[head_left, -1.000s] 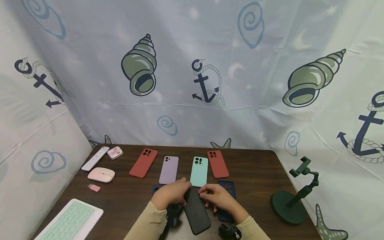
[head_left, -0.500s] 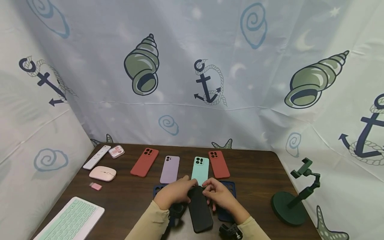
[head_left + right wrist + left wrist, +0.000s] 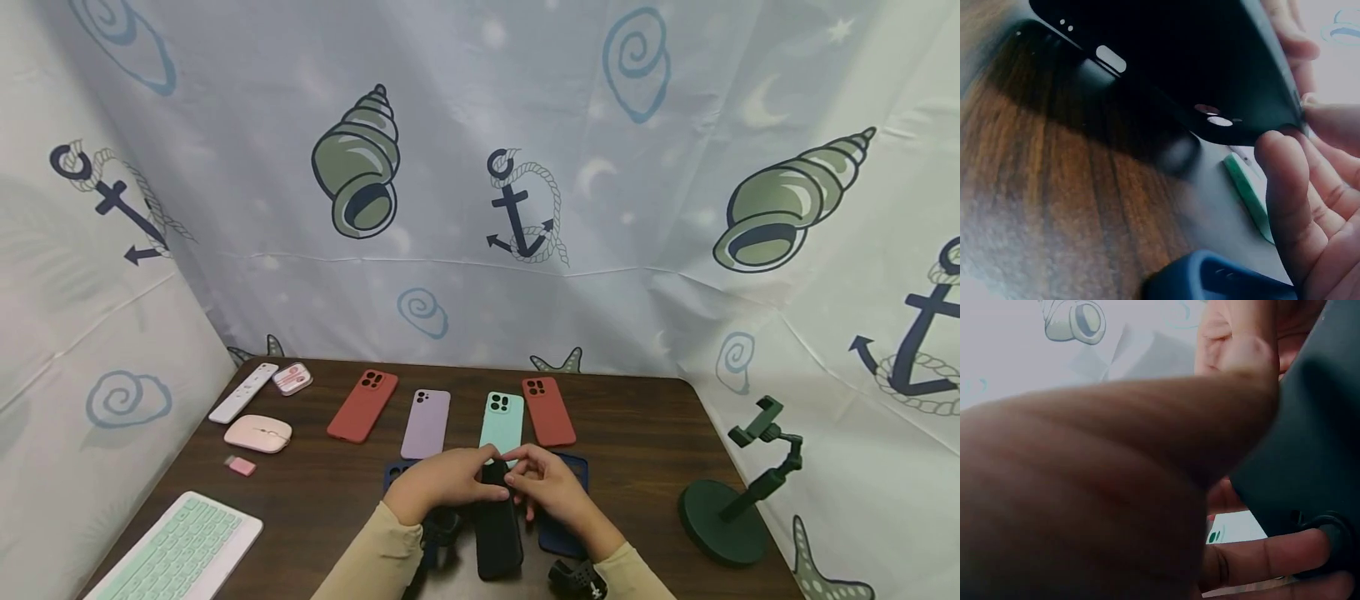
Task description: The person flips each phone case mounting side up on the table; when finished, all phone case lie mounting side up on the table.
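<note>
A black phone case (image 3: 498,542) is raised over the near middle of the table, its far end between both hands. My left hand (image 3: 442,479) grips it from the left, thumb lying across its face; in the left wrist view two fingers reach behind the case (image 3: 1291,456) near a round camera opening. My right hand (image 3: 551,487) pinches the far right corner between thumb and fingers. Small cutouts show along the edge of the case (image 3: 1166,69) in the right wrist view. A dark blue phone case (image 3: 561,535) lies partly under my right hand.
Beyond the hands lie a mint case (image 3: 502,421), a lilac case (image 3: 426,423) and red cases (image 3: 363,407) (image 3: 549,412). Another blue case (image 3: 394,472) is mostly hidden. Left: keyboard (image 3: 180,550), mouse (image 3: 258,434), remote (image 3: 243,392). Right: green stand (image 3: 723,521).
The black phone case has turned from slanting to nearly straight. My left thumb has slid across its face, and the two hands have come closer together at its far end.
</note>
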A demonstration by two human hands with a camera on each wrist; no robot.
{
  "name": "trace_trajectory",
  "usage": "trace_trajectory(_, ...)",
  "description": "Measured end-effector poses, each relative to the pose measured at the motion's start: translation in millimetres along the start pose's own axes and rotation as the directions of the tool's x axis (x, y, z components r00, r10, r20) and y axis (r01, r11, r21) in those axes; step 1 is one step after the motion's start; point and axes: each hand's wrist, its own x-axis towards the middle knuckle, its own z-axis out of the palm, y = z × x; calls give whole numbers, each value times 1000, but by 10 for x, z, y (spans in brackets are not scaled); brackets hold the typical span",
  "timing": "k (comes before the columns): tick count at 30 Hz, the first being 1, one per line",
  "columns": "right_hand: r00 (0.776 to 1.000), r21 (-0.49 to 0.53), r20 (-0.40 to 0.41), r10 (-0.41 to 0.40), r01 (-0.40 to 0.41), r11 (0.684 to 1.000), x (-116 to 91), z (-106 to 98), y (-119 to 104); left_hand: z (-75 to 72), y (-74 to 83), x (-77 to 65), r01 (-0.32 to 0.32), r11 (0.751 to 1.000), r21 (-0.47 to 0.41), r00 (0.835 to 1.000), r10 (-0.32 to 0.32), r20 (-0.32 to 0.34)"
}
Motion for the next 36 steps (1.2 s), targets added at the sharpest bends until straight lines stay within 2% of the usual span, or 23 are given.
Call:
trace_trajectory(9, 996, -133, -43, -83, 77, 988, -9, 51, -14, 0, 52, -12, 4, 999, -43, 1000, -4, 14)
trace_trajectory(16, 975, -233, -85, -206, 181, 955, 9, 51, 20, 27, 71, -24, 14, 996, -88, 998, -9, 59)
trace_trajectory(21, 972, -284, -86, -218, 186, 941, 15, 38, 76, -10, 72, -45, 15, 995, -99, 998, -9, 68)
trace_trajectory(24, 967, -405, -80, -244, 192, 894, 23, 34, 117, -47, 64, -64, 13, 994, -109, 998, -6, 70)
trace_trajectory(28, 961, -584, -24, -274, 209, 784, 38, 26, 177, -90, 29, -88, 4, 992, -128, 998, 4, 63)
trace_trajectory(30, 962, -629, 2, -272, 213, 748, 41, 24, 188, -111, 5, -100, -6, 990, -143, 998, 14, 59)
trace_trajectory(32, 961, -652, 15, -277, 220, 726, 40, 25, 187, -133, -23, -109, -20, 988, -156, 998, 28, 54)
trace_trajectory(36, 958, -658, 32, -284, 234, 715, 34, 29, 155, -167, -72, -126, -50, 973, -227, 995, 68, 70)
